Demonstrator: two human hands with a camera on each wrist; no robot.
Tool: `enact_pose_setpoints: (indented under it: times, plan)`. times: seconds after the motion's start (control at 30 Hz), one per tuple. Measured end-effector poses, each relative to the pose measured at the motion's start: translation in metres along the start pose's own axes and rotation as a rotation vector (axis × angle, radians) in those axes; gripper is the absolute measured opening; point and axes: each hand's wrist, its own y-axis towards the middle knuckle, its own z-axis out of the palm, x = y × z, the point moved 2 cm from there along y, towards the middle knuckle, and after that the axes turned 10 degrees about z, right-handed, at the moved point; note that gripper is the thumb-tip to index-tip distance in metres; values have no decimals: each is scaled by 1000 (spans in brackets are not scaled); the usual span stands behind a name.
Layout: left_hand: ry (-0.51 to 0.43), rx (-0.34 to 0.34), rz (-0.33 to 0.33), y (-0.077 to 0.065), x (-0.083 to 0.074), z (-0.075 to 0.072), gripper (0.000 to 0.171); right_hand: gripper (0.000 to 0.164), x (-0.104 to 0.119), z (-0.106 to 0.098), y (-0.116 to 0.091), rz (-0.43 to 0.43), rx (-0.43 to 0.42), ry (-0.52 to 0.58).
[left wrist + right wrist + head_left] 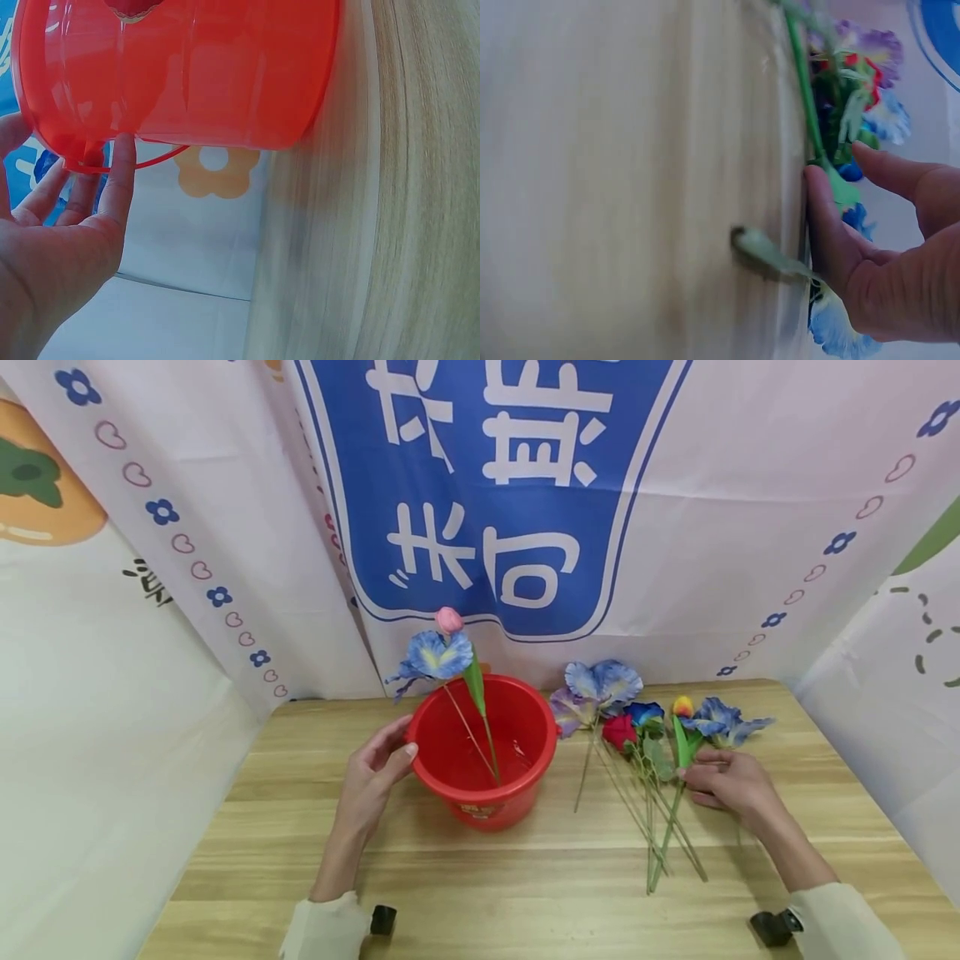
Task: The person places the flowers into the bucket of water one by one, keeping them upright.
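Observation:
A red bucket (480, 810) stands on the table with a pink tulip (449, 620) and a blue iris (438, 656) leaning in it. My left hand (378, 760) holds its left rim, thumb at the top edge and fingers against the outer wall near the handle (161, 159). Over on the right, my right hand (731, 783) is at an orange-yellow tulip (682, 707), its fingers around the green leaf and stem. A gap shows between thumb and forefinger in the right wrist view, with the tulip's green leaf base (841, 191) between them.
Beside the tulip lie a red rose (619, 731), a blue rose (645, 714) and blue-purple irises (603, 685), their stems crossing toward the front. Another blue iris (723, 720) lies behind my right hand. A printed cloth (675, 568) hangs along the table's back edge.

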Motion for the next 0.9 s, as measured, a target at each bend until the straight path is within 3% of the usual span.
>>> enact_pose_setpoints:
  times: [0.17,0.37,0.6,0.9]
  plan:
    - [-6,4,-14,-1,1,0,51,73,0,2,5,-2,-60,-88]
    - [-2,5,-15,-1,0,1,50,60,1,0,5,-14,-23,-20]
    - [-3,7,-12,-1,0,0,50,52,10,-3,-1,-122,-56,-79]
    - [-23,0,0,0,1,-1,51,51,35,-8,-17,-277,-204,-143]
